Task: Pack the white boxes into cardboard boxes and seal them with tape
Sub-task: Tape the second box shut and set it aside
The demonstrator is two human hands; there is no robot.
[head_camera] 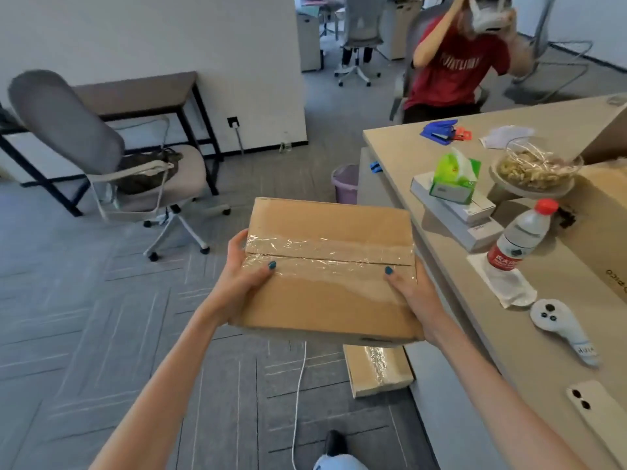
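While held in mid-air over the carpet (129,334), just left of the desk (400,154): box (325,307), cardboard, flaps closed, wrinkled tape (329,256) along the top seam. Gripped at both ends: left hand (242,276) curled round the left edge, thumb on the tape; right hand (412,293) likewise at the right edge, fingers hidden beneath. Probably stiff and fairly light; tape slick, so best taken by the bare cardboard sides, fingers under. Second box (376,371), taped, on the floor below.

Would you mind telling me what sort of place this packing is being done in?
Probably an office: a swivel chair on carpet tiles, a desk beside the box, and another chair further back.
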